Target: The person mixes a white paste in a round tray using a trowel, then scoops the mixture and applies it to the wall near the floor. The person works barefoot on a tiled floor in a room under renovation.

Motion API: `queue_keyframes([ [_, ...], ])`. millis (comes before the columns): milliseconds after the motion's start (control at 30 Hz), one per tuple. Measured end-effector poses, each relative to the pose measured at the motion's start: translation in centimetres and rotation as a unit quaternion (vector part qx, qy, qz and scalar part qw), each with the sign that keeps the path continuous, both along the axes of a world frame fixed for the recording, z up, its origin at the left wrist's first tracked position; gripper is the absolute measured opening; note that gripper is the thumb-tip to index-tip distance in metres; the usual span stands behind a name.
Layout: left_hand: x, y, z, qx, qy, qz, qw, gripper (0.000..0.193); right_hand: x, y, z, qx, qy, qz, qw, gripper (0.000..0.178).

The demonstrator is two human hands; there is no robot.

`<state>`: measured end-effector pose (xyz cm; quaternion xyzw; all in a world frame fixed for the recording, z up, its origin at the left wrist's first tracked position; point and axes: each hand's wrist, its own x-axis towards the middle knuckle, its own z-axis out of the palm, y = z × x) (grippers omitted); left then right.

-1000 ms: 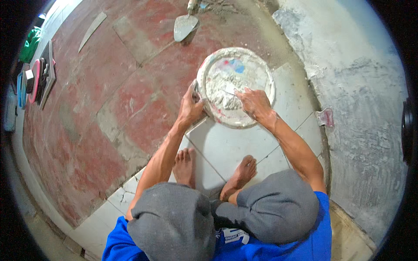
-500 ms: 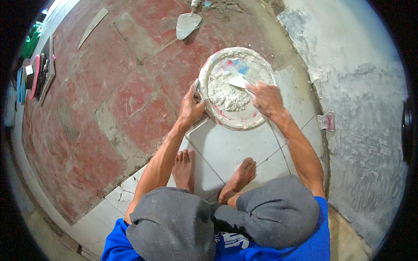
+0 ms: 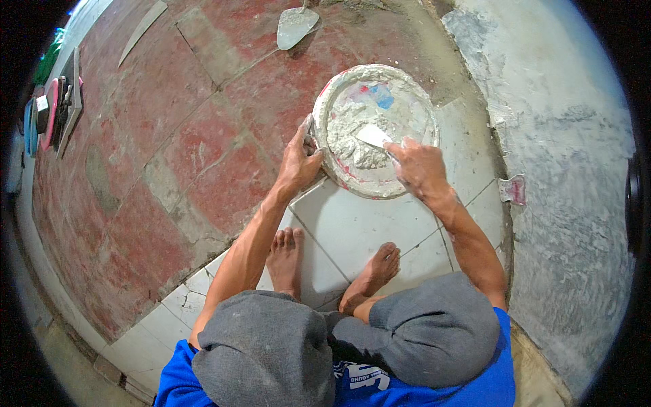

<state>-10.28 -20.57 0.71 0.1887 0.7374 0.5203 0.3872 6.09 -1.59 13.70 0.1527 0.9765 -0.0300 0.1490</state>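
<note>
A round, shallow basin (image 3: 431,122) smeared with white sits ahead of my feet, its bottom showing patches of blue and red. Lumpy white plaster paste (image 3: 349,125) is heaped in its left and middle part. With my left hand (image 3: 298,163) I grip the basin's left rim, thumb on the near side and fingers partly hidden behind the edge. A putty knife (image 3: 373,136) with a pale blade is held in my right hand (image 3: 420,169), fingers closed around the handle. Its blade lies against the paste, pointing to the far left.
A trowel (image 3: 297,27) lies on the red floor beyond the basin. Further left are a long thin blade-like strip (image 3: 141,32) and several flat items by a grey board (image 3: 70,102). A grey plastered wall (image 3: 576,203) rises at right, with a small pinkish scrap (image 3: 513,190) at its foot.
The putty knife and my right hand have come a little nearer to me across the basin, and the paste's heap has altered in shape. My left hand keeps its hold on the rim.
</note>
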Motion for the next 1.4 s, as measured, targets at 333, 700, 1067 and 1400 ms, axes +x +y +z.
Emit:
queue_keyframes([
  [333,-0.1,-0.4,-0.8,0.017,-0.006,-0.002,1.0,0.076,3.3,0.9,-2.6,-0.021,0.034,-0.006,0.999,0.044],
  [700,-0.1,0.2,0.2,-0.006,0.012,-0.014,1.0,0.076,1.9,1.9,0.0,-0.024,-0.012,-0.035,0.999,0.04],
  [1067,0.2,-0.3,-0.8,0.025,0.001,0.001,1.0,0.077,-2.3,1.5,-1.9,-0.026,0.078,-0.047,0.996,0.025],
  [1400,-0.1,-0.4,-0.9,0.025,-0.009,0.002,1.0,0.078,-3.0,1.4,-3.2,-0.025,0.05,-0.034,0.998,0.035],
])
